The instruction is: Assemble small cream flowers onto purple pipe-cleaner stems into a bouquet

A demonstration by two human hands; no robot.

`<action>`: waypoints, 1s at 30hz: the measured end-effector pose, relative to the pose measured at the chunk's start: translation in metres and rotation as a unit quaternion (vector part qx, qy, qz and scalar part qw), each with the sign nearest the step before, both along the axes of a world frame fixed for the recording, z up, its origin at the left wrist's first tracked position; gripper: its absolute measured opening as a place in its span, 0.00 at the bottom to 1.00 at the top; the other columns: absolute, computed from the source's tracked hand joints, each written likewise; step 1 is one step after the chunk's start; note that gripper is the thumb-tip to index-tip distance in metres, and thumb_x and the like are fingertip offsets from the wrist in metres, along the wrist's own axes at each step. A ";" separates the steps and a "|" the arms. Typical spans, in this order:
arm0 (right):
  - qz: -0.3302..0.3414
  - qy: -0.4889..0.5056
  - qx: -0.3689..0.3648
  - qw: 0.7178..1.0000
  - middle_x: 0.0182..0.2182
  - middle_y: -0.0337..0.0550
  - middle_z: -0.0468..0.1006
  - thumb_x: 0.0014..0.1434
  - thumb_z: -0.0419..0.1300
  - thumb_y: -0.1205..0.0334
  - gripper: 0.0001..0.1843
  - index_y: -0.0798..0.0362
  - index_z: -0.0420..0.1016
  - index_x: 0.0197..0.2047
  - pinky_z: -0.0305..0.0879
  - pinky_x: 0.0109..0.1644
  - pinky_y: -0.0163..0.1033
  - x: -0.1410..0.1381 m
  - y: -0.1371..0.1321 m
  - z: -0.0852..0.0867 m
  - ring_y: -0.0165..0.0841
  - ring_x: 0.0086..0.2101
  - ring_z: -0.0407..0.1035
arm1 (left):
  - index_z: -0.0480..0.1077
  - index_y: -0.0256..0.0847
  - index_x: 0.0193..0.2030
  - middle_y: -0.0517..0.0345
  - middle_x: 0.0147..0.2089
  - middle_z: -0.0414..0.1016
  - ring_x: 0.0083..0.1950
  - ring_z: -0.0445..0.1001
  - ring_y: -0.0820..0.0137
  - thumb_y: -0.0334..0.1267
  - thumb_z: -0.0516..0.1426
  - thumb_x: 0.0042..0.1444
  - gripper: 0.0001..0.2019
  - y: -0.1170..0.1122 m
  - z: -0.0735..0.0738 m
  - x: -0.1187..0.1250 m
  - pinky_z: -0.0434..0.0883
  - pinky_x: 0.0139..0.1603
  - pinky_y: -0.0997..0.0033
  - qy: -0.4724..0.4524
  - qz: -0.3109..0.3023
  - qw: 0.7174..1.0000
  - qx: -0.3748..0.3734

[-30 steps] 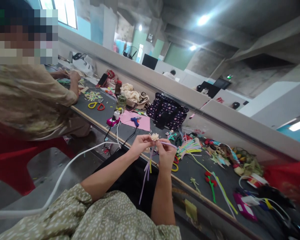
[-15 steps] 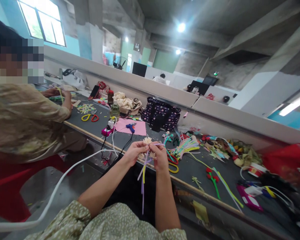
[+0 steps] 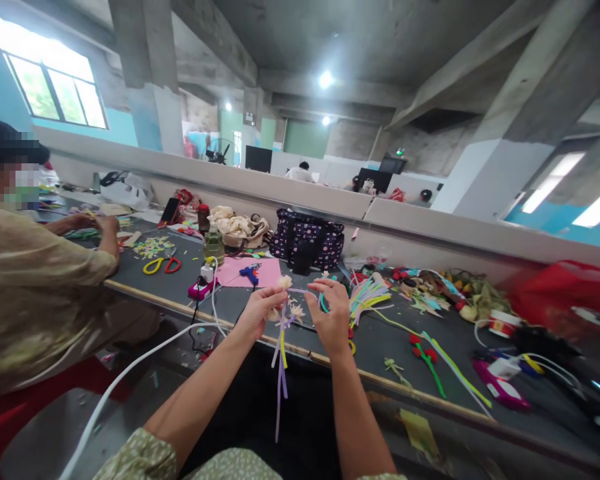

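Over the table's front edge, my left hand [image 3: 261,308] is closed in a pinch on a small bunch of pipe-cleaner flowers. One cream flower [image 3: 285,283] stands above its fingertips, another cream flower [image 3: 297,312] hangs just below them. Lilac and yellow pipe-cleaner stems [image 3: 283,353] dangle beneath. A lilac pipe cleaner [image 3: 296,291] runs sideways from the bunch to my right hand [image 3: 333,313], whose thumb and forefinger close on its far end; the other fingers are curved and raised.
Behind my hands are a blue glue gun [image 3: 250,273] on pink paper [image 3: 225,272] and a dotted bag [image 3: 307,241]. Loose pipe cleaners [image 3: 373,293] lie at right, with red flowers [image 3: 423,348] nearby. A white cable [image 3: 145,353] crosses at left, where a co-worker [image 3: 35,280] sits.
My right hand has moved away from my left, out to the end of the lilac pipe cleaner, which now stretches between them. The camera view has shifted.
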State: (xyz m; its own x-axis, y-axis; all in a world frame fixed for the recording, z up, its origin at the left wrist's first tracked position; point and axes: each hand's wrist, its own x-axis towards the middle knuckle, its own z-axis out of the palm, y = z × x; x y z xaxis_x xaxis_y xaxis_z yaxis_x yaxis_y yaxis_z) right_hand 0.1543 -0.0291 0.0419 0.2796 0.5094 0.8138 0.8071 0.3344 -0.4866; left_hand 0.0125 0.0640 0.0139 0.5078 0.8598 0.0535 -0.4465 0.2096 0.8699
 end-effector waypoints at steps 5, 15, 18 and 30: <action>0.099 0.058 -0.097 0.989 0.36 0.45 0.78 0.56 0.59 0.57 0.09 0.52 0.76 0.38 0.64 0.46 0.42 -0.003 0.022 0.004 0.36 0.39 0.71 | 0.76 0.35 0.30 0.60 0.25 0.73 0.23 0.67 0.80 0.38 0.68 0.39 0.12 0.007 0.005 0.002 0.61 0.25 0.81 0.014 -0.026 0.999 0.027; 0.195 0.269 -0.114 0.936 0.22 0.38 0.75 0.48 0.62 0.55 0.10 0.55 0.75 0.26 0.62 0.32 0.35 -0.006 0.058 -0.010 0.30 0.25 0.66 | 0.75 0.35 0.26 0.60 0.24 0.72 0.25 0.66 0.79 0.39 0.68 0.39 0.11 0.013 0.015 0.003 0.59 0.26 0.79 0.042 0.012 0.993 0.112; 0.222 0.276 -0.124 0.927 0.22 0.38 0.75 0.48 0.62 0.55 0.11 0.54 0.75 0.27 0.61 0.32 0.35 -0.010 0.058 -0.008 0.29 0.25 0.65 | 0.75 0.35 0.26 0.58 0.25 0.74 0.26 0.67 0.77 0.39 0.67 0.39 0.10 0.016 0.015 0.000 0.60 0.26 0.78 0.052 0.024 0.990 0.127; 0.341 0.373 -0.182 0.844 0.16 0.32 0.67 0.45 0.66 0.54 0.13 0.56 0.75 0.27 0.42 0.18 0.29 -0.007 0.056 -0.008 0.19 0.16 0.47 | 0.77 0.34 0.27 0.54 0.24 0.75 0.24 0.69 0.76 0.37 0.69 0.36 0.11 0.018 0.020 -0.014 0.62 0.26 0.77 0.055 -0.073 0.993 0.068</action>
State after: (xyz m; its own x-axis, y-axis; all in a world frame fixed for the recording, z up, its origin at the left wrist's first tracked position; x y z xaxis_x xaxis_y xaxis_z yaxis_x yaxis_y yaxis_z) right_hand 0.1470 0.0270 0.0337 0.1862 0.9370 0.2957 -0.0886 0.3157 -0.9447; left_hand -0.0016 0.0816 0.0335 0.6362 0.7647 0.1021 -0.3209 0.1420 0.9364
